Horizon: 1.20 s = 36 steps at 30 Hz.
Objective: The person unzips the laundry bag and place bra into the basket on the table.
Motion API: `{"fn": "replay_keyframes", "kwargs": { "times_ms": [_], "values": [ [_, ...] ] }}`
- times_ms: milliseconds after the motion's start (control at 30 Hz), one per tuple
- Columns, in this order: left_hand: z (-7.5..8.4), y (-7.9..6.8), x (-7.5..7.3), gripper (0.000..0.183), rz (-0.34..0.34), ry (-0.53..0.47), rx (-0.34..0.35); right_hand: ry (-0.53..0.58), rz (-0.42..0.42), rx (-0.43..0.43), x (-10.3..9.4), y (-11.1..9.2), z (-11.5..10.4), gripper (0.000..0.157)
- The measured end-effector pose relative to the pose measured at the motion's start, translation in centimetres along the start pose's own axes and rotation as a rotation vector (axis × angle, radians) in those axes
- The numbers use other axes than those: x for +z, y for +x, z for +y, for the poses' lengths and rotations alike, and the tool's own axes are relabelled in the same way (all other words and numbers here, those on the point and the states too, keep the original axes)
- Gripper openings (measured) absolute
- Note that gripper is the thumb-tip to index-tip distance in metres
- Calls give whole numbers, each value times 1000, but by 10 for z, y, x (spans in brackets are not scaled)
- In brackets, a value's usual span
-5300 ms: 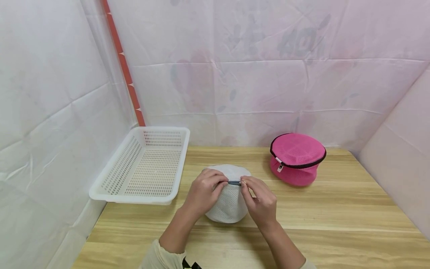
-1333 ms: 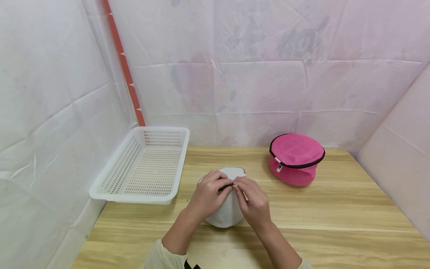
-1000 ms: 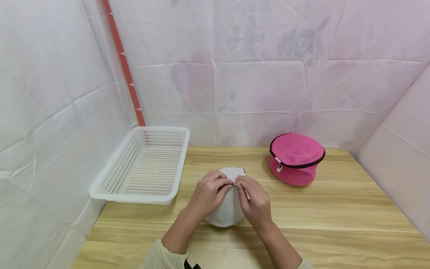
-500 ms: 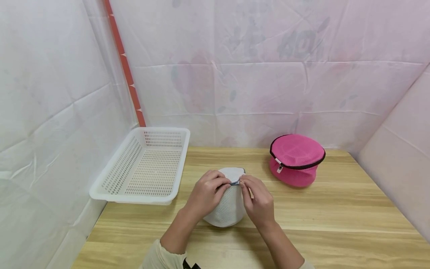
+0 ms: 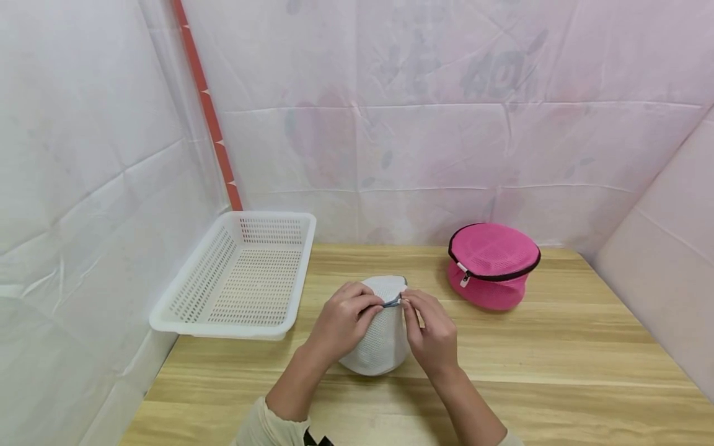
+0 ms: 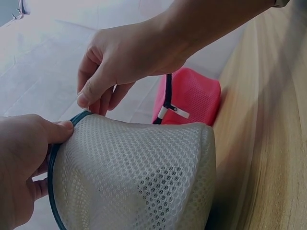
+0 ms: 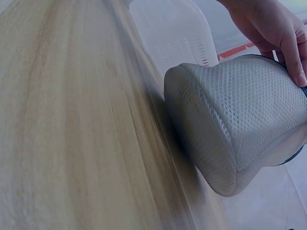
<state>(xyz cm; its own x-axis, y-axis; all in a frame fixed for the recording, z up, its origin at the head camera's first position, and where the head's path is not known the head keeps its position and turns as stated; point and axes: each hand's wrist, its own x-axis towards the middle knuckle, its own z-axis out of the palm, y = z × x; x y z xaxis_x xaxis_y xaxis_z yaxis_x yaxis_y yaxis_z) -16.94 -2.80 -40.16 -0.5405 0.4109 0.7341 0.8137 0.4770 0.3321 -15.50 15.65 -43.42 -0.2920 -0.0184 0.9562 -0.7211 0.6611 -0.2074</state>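
Observation:
A white mesh laundry bag (image 5: 375, 347) with a dark blue-grey zipper edge rests on the table in front of me. My left hand (image 5: 343, 319) pinches the zipper edge between thumb and fingers. Just to the right, my right hand (image 5: 432, 331) pinches the same edge near its right side; what lies between those fingertips is too small to make out. A short stretch of zipper shows between the hands. In the left wrist view, the mesh wall (image 6: 129, 158) bulges below both hands. The right wrist view shows the bag's rounded base (image 7: 201, 129).
A white perforated plastic basket (image 5: 304, 272) stands at the left, with nothing seen inside. Back right sits a pink mesh bag (image 5: 493, 251) with a black zipper around its top. The wooden table (image 5: 558, 365) is bordered by pale sheeting (image 5: 424, 142).
My right hand came in close to the left one, then slid right along the zipper edge, leaving a stretch of zipper visible between them. The white bag has turned slightly. The left hand barely moved.

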Motion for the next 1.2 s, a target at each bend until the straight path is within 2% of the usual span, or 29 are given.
{"fn": "replay_keyframes", "kwargs": {
  "times_ms": [200, 367, 533, 700, 867, 1033, 1200],
  "values": [
    [1, -1, 2, 4, -25, -5, 1, 0, 1, 40, 0, -1, 1, 13],
    [1, -3, 3, 5, -79, -15, -49, 26, 0, 90, -1, -1, 2, 9],
    [1, -4, 1, 7, -90, -22, -126, 29, -16, 130, -2, 0, 4, 14],
    [1, -4, 0, 8, -99, -28, -157, -4, -73, 175, -3, -1, 4, 22],
    [1, -4, 1, 7, -88, 10, -132, -31, -177, 199, -4, -2, 4, 30],
    [2, -4, 3, 6, -71, 40, -69, -41, -276, 220, -6, -3, 2, 25],
    [1, -3, 5, 6, -70, 49, -32, -44, -315, 264, -8, -3, 1, 22]
  ]
}}
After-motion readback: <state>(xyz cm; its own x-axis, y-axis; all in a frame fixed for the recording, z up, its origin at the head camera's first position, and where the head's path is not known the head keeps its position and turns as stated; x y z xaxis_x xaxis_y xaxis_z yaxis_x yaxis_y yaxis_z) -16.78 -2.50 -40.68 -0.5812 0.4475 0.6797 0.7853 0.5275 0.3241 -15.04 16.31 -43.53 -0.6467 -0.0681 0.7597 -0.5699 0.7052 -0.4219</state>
